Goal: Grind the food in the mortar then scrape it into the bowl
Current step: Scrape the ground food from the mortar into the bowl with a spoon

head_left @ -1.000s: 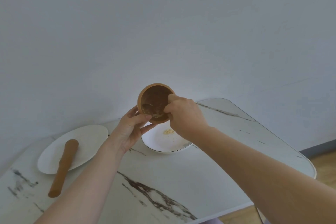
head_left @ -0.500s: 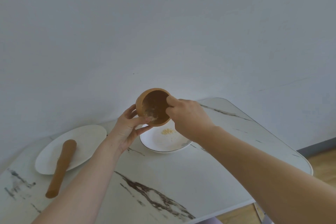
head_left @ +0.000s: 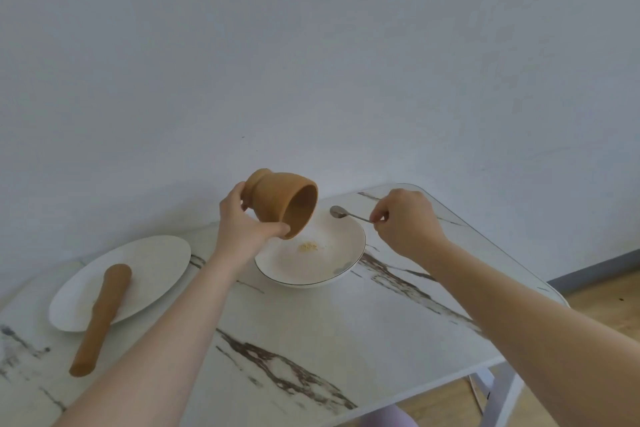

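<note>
Mortar [head_left: 277,206], one only, brown and tilted, hangs in the air over the ten o'clock edge of the single white bowl [head_left: 353,250], its mouth turned down toward four o'clock. One left hand [head_left: 242,229] grips it, thumb under the wall near the rim and fingers curled round the foot. One right hand [head_left: 405,222] pinches the handle end of the one metal spoon [head_left: 346,213] between thumb and curled fingers; the spoon points toward nine o'clock above the bowl's one o'clock rim, and whether it touches the rim cannot be told. One small yellowish heap of food [head_left: 307,246] lies in the bowl, near its middle. At the bowl's nine o'clock, apart from it, sits one white plate [head_left: 145,260]. One brown pestle [head_left: 100,315] lies across that plate's six o'clock edge, its upper end on the plate and its lower end on the marble-patterned table [head_left: 311,340].
</note>
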The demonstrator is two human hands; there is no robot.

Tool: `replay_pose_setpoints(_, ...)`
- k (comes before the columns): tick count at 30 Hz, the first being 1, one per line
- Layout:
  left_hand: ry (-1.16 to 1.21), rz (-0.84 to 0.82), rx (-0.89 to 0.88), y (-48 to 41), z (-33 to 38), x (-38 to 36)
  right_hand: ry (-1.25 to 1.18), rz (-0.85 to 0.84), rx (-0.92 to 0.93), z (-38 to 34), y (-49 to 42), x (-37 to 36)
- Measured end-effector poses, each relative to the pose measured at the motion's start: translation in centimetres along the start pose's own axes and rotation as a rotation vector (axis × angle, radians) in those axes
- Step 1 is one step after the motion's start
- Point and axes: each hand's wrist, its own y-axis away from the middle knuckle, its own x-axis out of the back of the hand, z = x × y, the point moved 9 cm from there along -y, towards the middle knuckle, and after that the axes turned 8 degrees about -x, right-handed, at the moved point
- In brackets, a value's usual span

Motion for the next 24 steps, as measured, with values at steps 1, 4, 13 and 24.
replay_pose_setpoints(1,-0.08,-0.03,-0.066,0.2,0.7,-0.5,0.001,0.0,-0.022,0.5,0.0,-0.1)
replay_pose_setpoints(4,-0.204,-0.089,-0.219,1.1,2.2,-2.0,-0.004,0.002,-0.055,0.9,0.3,-0.3)
replay_pose_setpoints(13,-0.589,-0.204,-0.64,3.3,4.6,-4.4,0.054,-0.026,-0.064,0.0,1.3,-0.7)
replay_pose_setpoints(24,0.005,0.039,-0.008,1.1,0.9,-0.7,-0.035,0.018,-0.106,0.1,1.2,-0.6)
